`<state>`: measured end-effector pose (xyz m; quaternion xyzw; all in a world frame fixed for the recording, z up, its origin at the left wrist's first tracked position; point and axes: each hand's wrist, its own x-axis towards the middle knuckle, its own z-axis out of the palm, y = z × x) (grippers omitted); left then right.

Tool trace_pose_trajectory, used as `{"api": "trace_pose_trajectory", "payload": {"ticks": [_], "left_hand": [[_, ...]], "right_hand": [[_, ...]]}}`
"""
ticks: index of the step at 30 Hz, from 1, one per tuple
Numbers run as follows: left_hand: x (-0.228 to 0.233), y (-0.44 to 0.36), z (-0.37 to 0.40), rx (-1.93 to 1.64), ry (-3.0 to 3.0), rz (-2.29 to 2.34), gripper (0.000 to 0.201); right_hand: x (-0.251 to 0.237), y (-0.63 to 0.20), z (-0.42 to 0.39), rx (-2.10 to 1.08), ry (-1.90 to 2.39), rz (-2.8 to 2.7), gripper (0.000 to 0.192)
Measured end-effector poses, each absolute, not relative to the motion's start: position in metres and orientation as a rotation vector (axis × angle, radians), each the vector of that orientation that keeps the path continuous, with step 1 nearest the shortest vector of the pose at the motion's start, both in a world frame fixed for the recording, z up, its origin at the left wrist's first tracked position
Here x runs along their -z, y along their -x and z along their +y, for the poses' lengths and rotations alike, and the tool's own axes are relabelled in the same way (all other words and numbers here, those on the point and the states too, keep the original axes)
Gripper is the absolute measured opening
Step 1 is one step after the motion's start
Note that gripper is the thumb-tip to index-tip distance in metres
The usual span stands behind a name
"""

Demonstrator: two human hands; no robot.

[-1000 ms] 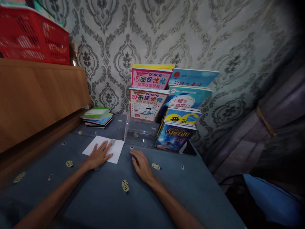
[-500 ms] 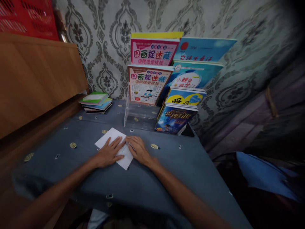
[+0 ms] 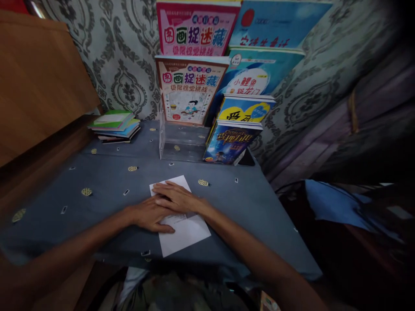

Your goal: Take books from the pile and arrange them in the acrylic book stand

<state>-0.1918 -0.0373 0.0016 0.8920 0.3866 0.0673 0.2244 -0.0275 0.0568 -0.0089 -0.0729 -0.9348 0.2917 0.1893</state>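
Both hands press flat on a white sheet point(image 3: 183, 224) lying near the front edge of a blue cloth-covered table point(image 3: 106, 181). The left hand point(image 3: 151, 214) lies open, palm down, on the sheet's left side; the right hand point(image 3: 177, 198) lies open across its upper half, fingers pointing left and overlapping the left hand's fingers. Neither hand grips anything. The sheet sits askew, one corner toward the clear stand point(image 3: 180, 140) at the back, another toward the person. Books point(image 3: 189, 93) stand in tiers behind the stand, and a small stack point(image 3: 115, 125) lies at the far left beside a wooden panel point(image 3: 39, 82). Judged from this, the paper is being flattened or creased: it likely calls for one palm holding it so it cannot slide on the cloth while the other sweeps firmly outward, with edges checked for alignment first, since the soft cloth may let a fold wander
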Motion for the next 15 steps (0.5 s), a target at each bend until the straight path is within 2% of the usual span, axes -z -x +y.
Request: {"api": "trace_pose_trajectory", "payload": {"ticks": [8,15], "left_hand": [[-0.002,0.188,-0.033,-0.171,-2.549,0.962,0.068],[0.001,0.197,-0.012,-0.196,-2.63,0.825,0.058]], "right_hand": [[0.014,0.006,0.065,-0.843,0.544,-2.694,0.061],[0.024,-0.022,0.075,-0.645,0.788,-2.629,0.053]]}}
